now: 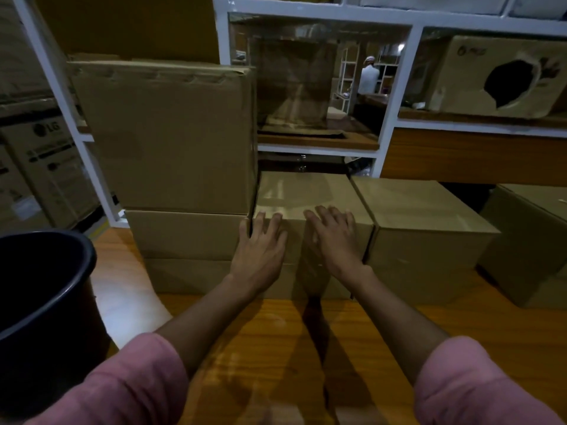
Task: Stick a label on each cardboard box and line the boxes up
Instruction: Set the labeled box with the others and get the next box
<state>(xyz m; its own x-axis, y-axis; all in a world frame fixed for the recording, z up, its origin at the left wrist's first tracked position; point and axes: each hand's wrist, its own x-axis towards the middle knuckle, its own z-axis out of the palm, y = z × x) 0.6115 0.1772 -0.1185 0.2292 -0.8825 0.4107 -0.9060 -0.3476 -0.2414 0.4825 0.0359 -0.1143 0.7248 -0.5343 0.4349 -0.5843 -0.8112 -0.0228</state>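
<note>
A plain cardboard box (302, 194) stands on the wooden floor in the middle. My left hand (260, 243) lies flat on its near top edge at the left corner, fingers spread. My right hand (334, 237) lies flat on the same edge further right, fingers spread too. Neither hand holds anything. A second box (423, 216) stands against its right side. To the left rises a stack: a tall box (168, 136) on a flatter box (187, 234). No label shows on any box face.
A dark round bin (40, 289) stands at the near left. A white shelf frame (395, 118) with more cartons fills the back. Another box (527, 240) sits at the far right. Printed cartons (46, 167) stack at far left. A person stands far behind.
</note>
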